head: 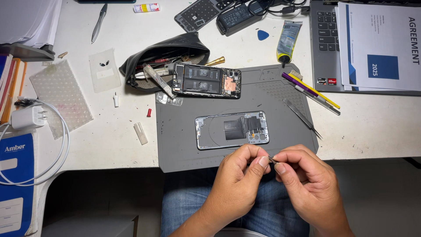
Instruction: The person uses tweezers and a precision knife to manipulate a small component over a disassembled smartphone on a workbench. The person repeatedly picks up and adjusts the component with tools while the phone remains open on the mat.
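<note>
Item: tiny metal part point(271, 159), pinched between both hands at the near edge of the grey mat point(184, 153); too small for me to tell its kind.

Left hand point(239, 175): thumb and forefinger closed narrow on the part from the left.

Right hand point(302, 173): thumb and forefinger closed narrow on it from the right, fingertips of the two hands touching.

Just beyond the grip: phone back cover point(232, 130), flat on the mat, inner side up.

Beyond and right of the grip: tweezers point(301, 117) on the mat.

Farther beyond: open phone point(206, 80), battery showing, on the mat's far edge, touching a black pouch point(164, 52).

Far right of that: brush point(309, 90), glue tube point(287, 40), laptop point(324, 44) under a printed sheet.

Well left of the grip: white charger point(27, 117) with cable.

Below the grip: jeans point(188, 197).
</note>
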